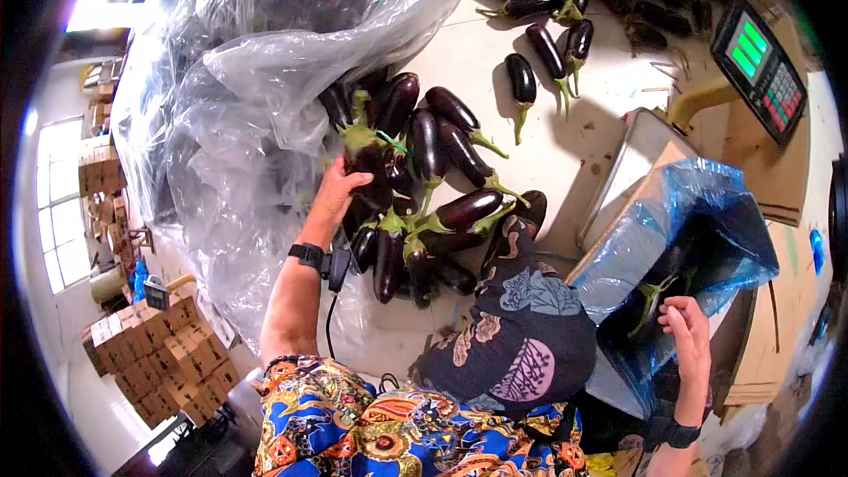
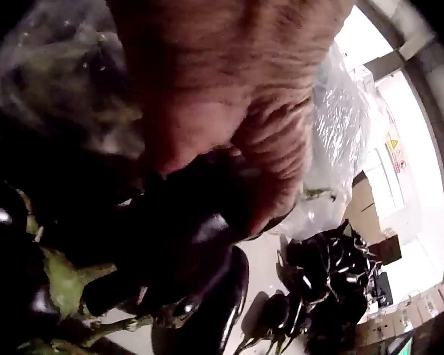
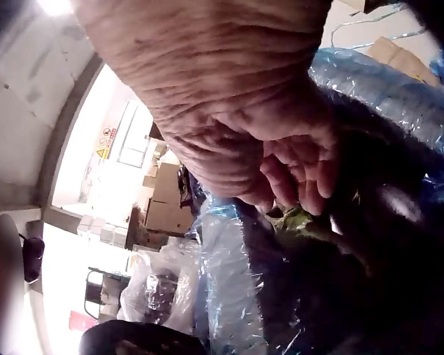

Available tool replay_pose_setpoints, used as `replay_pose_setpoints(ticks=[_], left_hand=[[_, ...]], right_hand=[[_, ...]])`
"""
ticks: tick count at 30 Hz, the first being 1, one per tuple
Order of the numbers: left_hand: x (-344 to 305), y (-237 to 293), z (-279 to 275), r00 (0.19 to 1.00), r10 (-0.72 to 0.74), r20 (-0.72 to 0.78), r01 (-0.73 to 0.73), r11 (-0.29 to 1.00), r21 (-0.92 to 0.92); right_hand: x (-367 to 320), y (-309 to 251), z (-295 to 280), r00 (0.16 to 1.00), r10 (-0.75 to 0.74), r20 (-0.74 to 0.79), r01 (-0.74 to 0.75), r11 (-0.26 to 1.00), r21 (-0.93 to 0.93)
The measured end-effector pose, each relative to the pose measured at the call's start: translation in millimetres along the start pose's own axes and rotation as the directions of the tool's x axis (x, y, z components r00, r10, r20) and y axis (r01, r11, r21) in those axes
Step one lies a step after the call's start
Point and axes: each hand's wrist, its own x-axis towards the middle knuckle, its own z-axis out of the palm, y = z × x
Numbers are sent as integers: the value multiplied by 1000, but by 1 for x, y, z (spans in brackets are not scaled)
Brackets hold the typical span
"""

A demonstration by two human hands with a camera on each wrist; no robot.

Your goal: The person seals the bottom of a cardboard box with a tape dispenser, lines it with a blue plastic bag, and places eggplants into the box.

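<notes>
Left hand (image 1: 338, 190) grips a glossy purple aubergine (image 1: 375, 178) beneath its palm; right hand (image 1: 689, 327) curls beside a green stem (image 3: 296, 218), hold unclear.

Left hand (image 1: 338, 193) grips an eggplant (image 1: 369, 166) on the pile (image 1: 442, 212); right hand (image 1: 687, 322) rests at the blue-lined box (image 1: 680, 203).

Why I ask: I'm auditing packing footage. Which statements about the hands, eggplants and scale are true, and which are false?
1. The left hand grips a pile eggplant. True.
2. The right hand touches the boxed eggplant at its green stem end. True.
3. The plastic liner round the boxed eggplant is red. False: it is blue.
4. The scale display is dark. False: it glows green.
</notes>
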Motion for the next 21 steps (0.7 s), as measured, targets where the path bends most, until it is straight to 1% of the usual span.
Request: replay_pose_setpoints(ticks=[1, 2, 3, 5, 6, 9, 10, 11, 12, 13, 14, 15, 16, 17, 19, 20, 21], left_hand=[[-2, 10, 5, 999, 30, 36, -26, 992, -124], [1, 6, -6, 999, -6, 49, 14, 988, -153], [-2, 11, -4, 999, -1, 47, 13, 967, -253], [-13, 16, 2, 999, 2, 41, 17, 893, -449], [-15, 14, 3, 999, 39, 30, -17, 848, -530], [-18, 2, -5, 998, 12, -55, -43, 800, -598], [-24, -10, -15, 959, 240, -153, -244, 970, -11], [-27, -16, -28, 926, 355, -127, -322, 920, 225], [-28, -22, -39, 880, 465, -98, -379, 811, 446], [-30, -11, -25, 913, 381, -148, -340, 909, 241], [-33, 2, -8, 936, 292, -197, -294, 956, 19], [-47, 28, 12, 963, 111, -246, -177, 948, -264], [-51, 27, 16, 960, 121, -254, -185, 952, -244], [-51, 27, 10, 952, 138, -273, -201, 955, -219], [-46, 20, 0, 961, 160, -223, -219, 938, -268], [-44, 13, -4, 962, 150, -227, -218, 924, -314], [-49, 12, 3, 970, 138, -199, -201, 918, -343]], right_hand=[[-2, -3, 1, 1000, -9, -6, 10, 1000, 11], [-4, -3, 2, 1000, -4, -1, 4, 999, 37], [-6, -2, 3, 1000, -13, 8, 12, 999, 50], [-9, 1, 4, 999, -30, 29, 28, 997, 67], [-12, 4, 5, 998, -55, 20, 53, 995, 83], [-24, -3, 4, 997, -72, 0, 72, 997, -28], [-27, 4, 2, 997, -76, -7, 76, 997, -14], [-26, 12, -1, 997, -83, 5, 83, 997, 7], [-31, 8, -1, 995, -102, 1, 102, 994, 49], [-34, 7, -3, 993, -121, -4, 121, 990, 68], [-37, 11, -7, 990, -139, -15, 139, 984, 109], [-40, 11, -13, 990, -137, -32, 139, 986, 92], [-43, 16, -17, 992, -114, -62, 121, 984, 128], [-44, 19, -21, 988, -121, -96, 133, 984, 120], [-47, 23, -22, 980, -110, -169, 143, 970, 196], [-47, 27, -22, 978, -104, -182, 140, 969, 202], [-51, 31, -22, 983, -113, -148, 142, 968, 205]])
